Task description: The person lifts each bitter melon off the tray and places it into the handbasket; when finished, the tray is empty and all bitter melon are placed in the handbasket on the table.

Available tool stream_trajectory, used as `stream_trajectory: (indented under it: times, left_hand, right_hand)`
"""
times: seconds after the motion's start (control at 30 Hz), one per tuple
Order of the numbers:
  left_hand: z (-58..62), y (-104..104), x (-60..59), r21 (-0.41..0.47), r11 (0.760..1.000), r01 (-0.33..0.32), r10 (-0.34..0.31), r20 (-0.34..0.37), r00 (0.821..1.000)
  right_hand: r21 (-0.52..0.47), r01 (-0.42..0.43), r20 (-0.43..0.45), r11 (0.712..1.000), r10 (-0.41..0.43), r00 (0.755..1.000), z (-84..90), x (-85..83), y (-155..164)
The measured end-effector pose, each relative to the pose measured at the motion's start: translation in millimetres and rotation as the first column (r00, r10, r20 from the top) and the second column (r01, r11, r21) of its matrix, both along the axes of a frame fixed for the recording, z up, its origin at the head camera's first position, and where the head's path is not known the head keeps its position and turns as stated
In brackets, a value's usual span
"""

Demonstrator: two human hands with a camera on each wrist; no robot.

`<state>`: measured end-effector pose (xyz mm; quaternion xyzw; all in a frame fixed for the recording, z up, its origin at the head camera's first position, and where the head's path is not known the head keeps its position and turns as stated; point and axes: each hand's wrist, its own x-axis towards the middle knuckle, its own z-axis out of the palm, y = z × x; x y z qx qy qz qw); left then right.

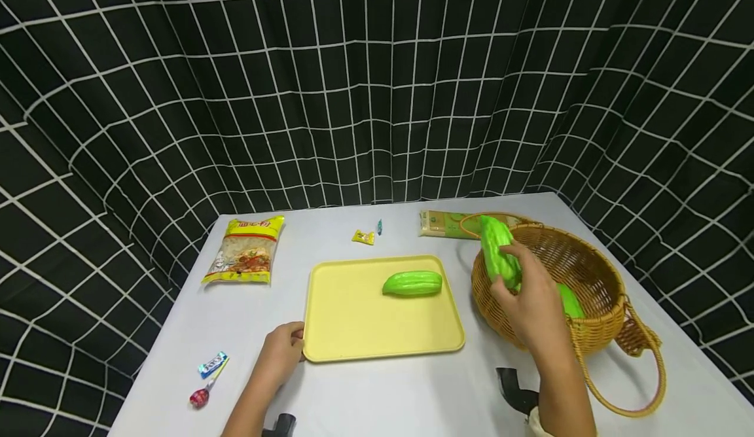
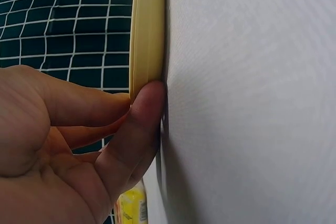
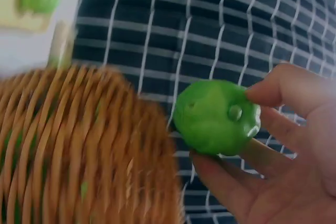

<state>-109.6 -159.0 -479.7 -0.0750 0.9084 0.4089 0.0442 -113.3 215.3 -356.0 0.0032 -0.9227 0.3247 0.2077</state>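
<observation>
My right hand (image 1: 533, 303) holds a bright green, ridged bitter melon (image 1: 496, 248) above the left rim of the wicker basket (image 1: 609, 322). In the right wrist view, thumb and fingers close round the bitter melon (image 3: 212, 121), its stem end facing the camera. Another green piece (image 1: 569, 301) shows inside the basket, partly hidden by my hand. At the lower left corner of the yellow tray (image 1: 353, 322), my left hand (image 1: 279, 355) pinches the rim, as the left wrist view of the tray's edge (image 2: 147, 35) confirms. A second bitter melon (image 1: 413, 283) lies on the tray's right side.
A yellow food bag (image 1: 247, 250) lies at the back left, and a flat green-and-tan package (image 1: 444, 224) behind the basket. Small candies (image 1: 363, 237) sit beyond the tray. A lollipop (image 1: 200, 397) and a blue wrapper (image 1: 213, 364) are at the front left. The basket's handle (image 1: 654, 398) droops rightward.
</observation>
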Motion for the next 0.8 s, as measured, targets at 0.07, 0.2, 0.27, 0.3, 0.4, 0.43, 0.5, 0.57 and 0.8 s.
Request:
stream_trajectory:
  times: [0.07,0.2,0.27,0.3,0.4,0.43,0.5,0.57,0.8]
  left_hand:
    - [1.0,-0.7,0.3,0.003,1.000,-0.001,0.001,0.003,1.000]
    - [1.6,-1.2,1.1,-0.008,1.000,0.001,-0.001,0.000,1.000]
    - [1.1,-1.1,1.1,-0.013,1.000,0.003,-0.003,-0.003,1.000]
    - [0.9,-1.0,1.0,-0.015,1.000,0.002,-0.002,-0.005,1.000]
    - [0.4,-0.9,0.6,-0.017,1.000,-0.002,0.001,-0.011,1.000]
    - [0.2,-0.8,0.5,-0.015,1.000,-0.002,0.002,-0.013,1.000]
    - [0.0,-0.7,0.1,-0.010,1.000,-0.008,0.008,-0.011,1.000]
    - [-0.3,-0.5,-0.4,-0.011,1.000,-0.011,0.011,-0.009,1.000]
    - [-0.5,0.4,-1.6,-0.018,1.000,0.003,-0.003,-0.021,1.000]
  right_hand:
    - [0.042,0.026,0.003,0.999,-0.027,1.000,-2.4,-0.3,10.8]
    - [0.121,0.060,0.035,0.991,-0.065,0.997,-12.4,-2.6,24.3]
    - [0.142,0.068,0.061,0.988,-0.077,0.995,-16.6,-3.4,27.9]
    - [0.146,0.069,0.076,0.987,-0.081,0.994,-17.9,-3.8,29.0]
    - [0.142,0.079,0.097,0.987,-0.093,0.991,-20.3,-5.5,30.2]
    - [0.142,0.084,0.094,0.986,-0.098,0.991,-20.8,-6.0,30.0]
    - [0.139,0.099,0.076,0.985,-0.110,0.991,-21.9,-7.2,29.1]
    - [0.124,0.113,0.034,0.986,-0.119,0.992,-23.9,-8.7,26.7]
    - [0.106,0.035,-0.226,0.994,-0.010,0.974,-32.1,-20.4,-2.4]
